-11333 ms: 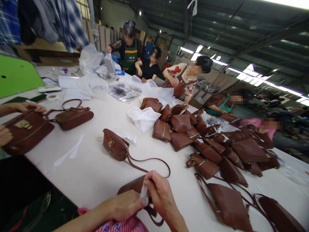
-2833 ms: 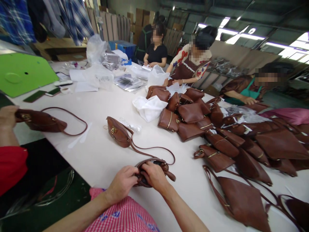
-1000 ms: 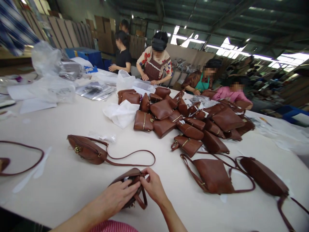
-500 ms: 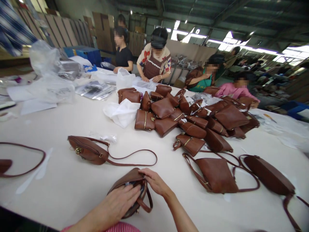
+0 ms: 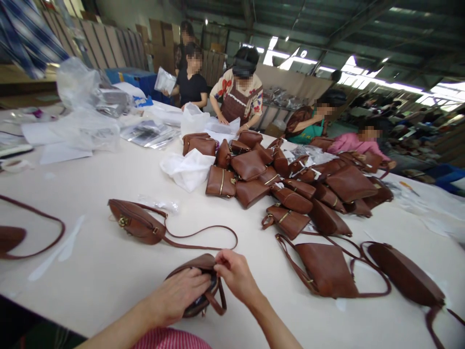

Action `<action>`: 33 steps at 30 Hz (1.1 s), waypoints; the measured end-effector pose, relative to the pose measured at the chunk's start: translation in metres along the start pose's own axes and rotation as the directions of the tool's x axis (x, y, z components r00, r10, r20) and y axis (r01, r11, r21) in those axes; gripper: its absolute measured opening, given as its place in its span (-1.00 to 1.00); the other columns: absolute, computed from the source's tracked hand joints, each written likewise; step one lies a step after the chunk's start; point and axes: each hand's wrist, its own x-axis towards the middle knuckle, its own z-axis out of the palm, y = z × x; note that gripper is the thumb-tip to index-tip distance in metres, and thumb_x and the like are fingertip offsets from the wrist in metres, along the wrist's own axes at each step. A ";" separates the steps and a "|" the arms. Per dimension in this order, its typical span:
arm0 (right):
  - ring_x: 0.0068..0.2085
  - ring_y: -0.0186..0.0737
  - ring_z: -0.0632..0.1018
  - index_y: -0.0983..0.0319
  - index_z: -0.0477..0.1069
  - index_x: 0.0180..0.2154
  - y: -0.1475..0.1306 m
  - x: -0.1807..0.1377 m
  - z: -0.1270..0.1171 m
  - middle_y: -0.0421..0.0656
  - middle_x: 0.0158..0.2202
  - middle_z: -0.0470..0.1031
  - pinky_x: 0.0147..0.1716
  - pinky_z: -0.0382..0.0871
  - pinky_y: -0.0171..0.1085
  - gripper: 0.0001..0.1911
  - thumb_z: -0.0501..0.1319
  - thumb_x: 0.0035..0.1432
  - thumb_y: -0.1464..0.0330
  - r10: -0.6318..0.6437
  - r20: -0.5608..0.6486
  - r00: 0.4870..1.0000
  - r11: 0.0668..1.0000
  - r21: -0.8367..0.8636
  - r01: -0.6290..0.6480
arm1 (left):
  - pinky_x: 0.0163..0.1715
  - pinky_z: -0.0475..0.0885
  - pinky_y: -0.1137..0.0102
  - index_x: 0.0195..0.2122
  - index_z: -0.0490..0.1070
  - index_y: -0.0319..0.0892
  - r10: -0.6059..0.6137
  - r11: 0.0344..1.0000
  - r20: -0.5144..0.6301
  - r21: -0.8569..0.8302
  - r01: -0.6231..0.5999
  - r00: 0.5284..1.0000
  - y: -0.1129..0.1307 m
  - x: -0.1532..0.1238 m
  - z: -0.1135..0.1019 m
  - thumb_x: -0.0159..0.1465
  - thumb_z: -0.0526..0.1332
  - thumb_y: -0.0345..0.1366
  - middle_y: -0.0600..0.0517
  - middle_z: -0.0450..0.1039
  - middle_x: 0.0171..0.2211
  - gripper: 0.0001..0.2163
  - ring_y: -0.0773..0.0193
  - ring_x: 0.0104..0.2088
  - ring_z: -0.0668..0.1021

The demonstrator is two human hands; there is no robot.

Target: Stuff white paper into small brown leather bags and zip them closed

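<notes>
In front of me lies a small brown handbag point(image 5: 207, 261), its top unzipped and a dark lining showing. My left hand point(image 5: 181, 293) lies over its near side, fingers bent into the opening and thumb hidden. With thumb and forefinger closed, my right hand point(image 5: 235, 275) pinches the far right end of the opening; whether that is the zip end or the edge is too small to tell. A short brown strap loop point(image 5: 218, 306) hangs out on the right. Just beyond lies another brown handbag point(image 5: 140, 223) on its side, its long strap spread rightward.
A pile of brown handbags point(image 5: 250, 165) covers the middle of the white table point(image 5: 119, 286). Single bags point(image 5: 325, 269) lie at right, one at far left. Plastic bags point(image 5: 85, 126) and white wrapping point(image 5: 189, 169) lie beyond. Several co-workers point(image 5: 238, 92) are across the table.
My right hand's fingers, stretched along the bag's edge before, are now curled into a pinch. My left fingers bend more into the opening. A co-worker at the back now holds up a clear packet.
</notes>
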 end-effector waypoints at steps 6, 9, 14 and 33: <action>-0.46 -0.25 0.43 0.18 0.27 -0.48 -0.023 -0.042 0.043 -0.25 -0.52 0.35 -0.46 0.28 -0.32 -0.91 0.12 0.05 0.44 0.054 -0.276 0.960 0.998 0.021 -0.051 | -0.08 0.40 0.25 -0.11 0.40 -0.17 -0.093 0.994 -0.058 -0.060 0.089 0.994 0.016 -0.004 -0.004 0.22 0.16 -0.46 -0.06 0.50 -0.17 -0.78 0.11 -0.16 0.48; -0.54 -0.28 0.43 0.16 0.23 -0.48 -0.027 -0.047 0.043 -0.31 -0.59 0.32 -0.53 0.30 -0.34 -0.88 0.18 0.02 0.37 0.275 -0.257 0.926 0.939 0.278 -0.202 | -0.16 0.41 0.26 -0.14 0.37 -0.19 -0.186 0.980 -0.104 -0.094 0.177 0.977 0.024 -0.004 -0.004 0.19 0.22 -0.42 -0.06 0.47 -0.20 -0.80 0.12 -0.20 0.48; -0.57 -0.33 0.35 0.17 0.23 -0.51 -0.028 -0.051 0.040 -0.34 -0.62 0.29 -0.58 0.21 -0.38 -0.88 0.20 -0.05 0.40 0.312 -0.275 0.909 0.931 0.279 -0.236 | -0.26 0.41 0.25 -0.30 0.39 -0.19 -0.264 0.962 -0.162 0.031 0.273 0.951 0.034 0.009 0.008 0.25 0.27 -0.25 -0.03 0.47 -0.32 -0.87 0.11 -0.29 0.49; -0.27 -0.17 0.52 0.19 0.44 -0.37 0.000 -0.057 0.011 -0.16 -0.37 0.55 -0.18 0.35 -0.21 -0.91 0.21 0.12 0.31 0.104 -0.186 0.977 0.970 0.236 -0.058 | -0.37 0.42 0.38 -0.31 0.39 -0.19 -0.221 0.962 -0.165 0.127 0.243 0.961 0.024 0.033 0.013 0.36 0.02 -0.41 -0.01 0.53 -0.40 -0.83 0.18 -0.38 0.56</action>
